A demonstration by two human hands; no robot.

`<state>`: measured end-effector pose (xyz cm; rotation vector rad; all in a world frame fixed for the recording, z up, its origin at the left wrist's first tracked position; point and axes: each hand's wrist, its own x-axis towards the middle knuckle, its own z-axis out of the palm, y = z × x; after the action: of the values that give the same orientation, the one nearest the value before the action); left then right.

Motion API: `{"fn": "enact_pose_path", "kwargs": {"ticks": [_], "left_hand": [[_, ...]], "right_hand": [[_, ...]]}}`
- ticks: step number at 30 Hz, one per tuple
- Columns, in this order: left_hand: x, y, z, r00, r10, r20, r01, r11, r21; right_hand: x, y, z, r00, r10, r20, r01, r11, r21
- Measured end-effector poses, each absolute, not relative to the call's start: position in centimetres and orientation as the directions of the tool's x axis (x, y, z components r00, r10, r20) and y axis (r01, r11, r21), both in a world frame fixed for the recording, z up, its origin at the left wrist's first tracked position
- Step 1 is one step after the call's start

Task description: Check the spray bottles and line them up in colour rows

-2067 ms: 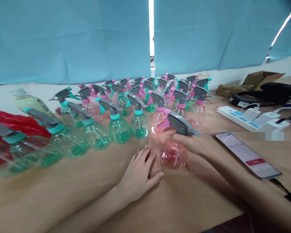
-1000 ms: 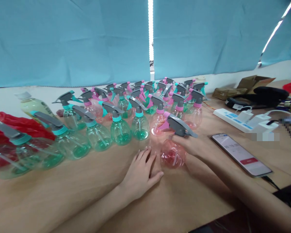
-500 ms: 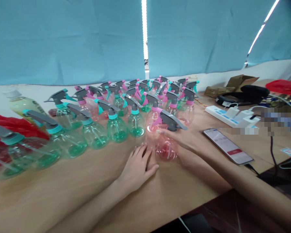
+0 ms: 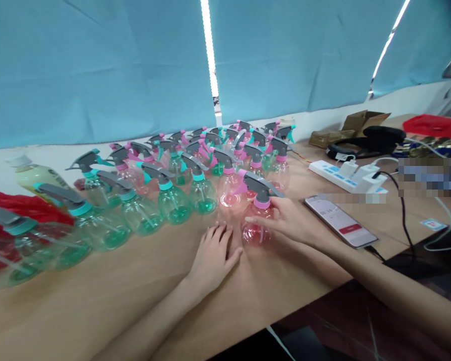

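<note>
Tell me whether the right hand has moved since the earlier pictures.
Yes, downward. Judged against the pink spray bottle, the right hand was up around the collar, hiding it; now it grips the body below and the collar shows.

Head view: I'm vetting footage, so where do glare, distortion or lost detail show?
Head view, a glaring light strip splits the curtain; head view left, green bottles look stretched; head view centre, highlights glint on the held pink bottle; head view right, pixelation hides detail near the power strip.
</note>
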<state>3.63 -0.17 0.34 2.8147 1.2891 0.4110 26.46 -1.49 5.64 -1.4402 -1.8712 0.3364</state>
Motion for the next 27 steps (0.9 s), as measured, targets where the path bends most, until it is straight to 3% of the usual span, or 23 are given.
{"fn": "enact_pose_path", "kwargs": {"ticks": [4, 13, 17, 27], "left_hand": [[6.0, -0.3, 0.3, 0.629, 0.745, 0.221, 0.737, -0.663, 0.136], [13.3, 0.8, -0.1, 0.703, 0.674, 0.227, 0.659, -0.738, 0.147], [15.8, 1.5, -0.4, 0.724, 0.654, 0.220, 0.638, -0.756, 0.145], [18.3, 2.6, -0.8, 0.741, 0.633, 0.223, 0.608, -0.774, 0.176]], "right_hand": [[30.0, -1.6, 5.6, -0.051, 0.908, 0.415, 0.632, 0.351, -0.691], [41.8, 2.8, 6.9, 0.121, 0.794, 0.596, 0.720, 0.343, -0.603], [44.5, 6.6, 6.5, 0.219, 0.790, 0.572, 0.667, 0.307, -0.679], [45.6, 11.7, 3.3, 0.211, 0.796, 0.567, 0.648, 0.320, -0.691]]}}
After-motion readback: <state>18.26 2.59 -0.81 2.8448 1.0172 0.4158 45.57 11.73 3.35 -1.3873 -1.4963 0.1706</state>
